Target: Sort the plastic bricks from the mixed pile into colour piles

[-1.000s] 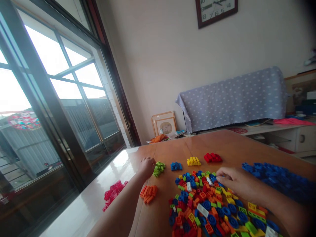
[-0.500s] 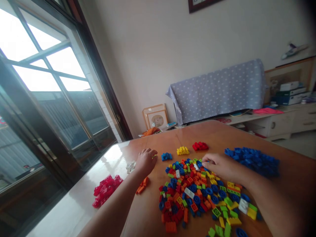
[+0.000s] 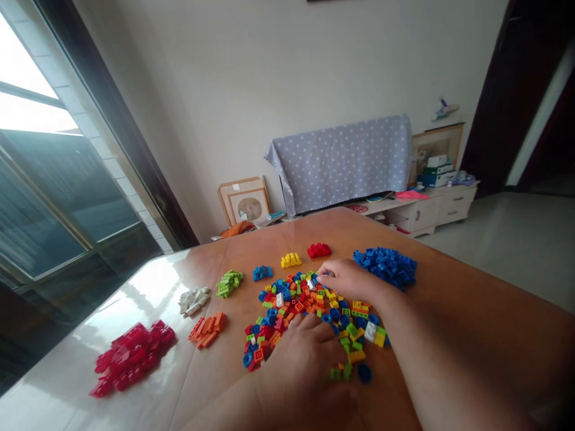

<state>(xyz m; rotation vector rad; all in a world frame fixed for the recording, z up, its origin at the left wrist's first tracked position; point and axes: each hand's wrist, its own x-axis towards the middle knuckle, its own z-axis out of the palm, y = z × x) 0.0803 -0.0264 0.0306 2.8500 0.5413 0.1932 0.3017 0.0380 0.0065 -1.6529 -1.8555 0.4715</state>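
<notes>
A mixed heap of toy building bricks [image 3: 299, 306] in many colours, with round blue pieces among them, lies on the table in front of me. My left hand [image 3: 309, 353] is over the near side of this heap, blurred, and its fingertips are hard to make out. At the heap's far edge, my right hand [image 3: 342, 279] has thumb and fingers drawn together near a blue piece; what is between them is hidden. Small sorted groups stand around: green bricks [image 3: 229, 284], blue bricks [image 3: 262, 273], yellow bricks [image 3: 291, 260] and red bricks [image 3: 319, 250].
Left on the wooden table [image 3: 453, 335] are white bricks [image 3: 194, 300], orange bricks [image 3: 207, 329] and a large pinkish-red pile [image 3: 135, 359]. A big blue pile [image 3: 387, 267] sits beyond my right forearm. Behind the table stands a low white cabinet [image 3: 431, 214].
My left hand has come from beside the green bricks back over the mixed heap. The right hand stays at the heap's far edge. The view has turned to the right.
</notes>
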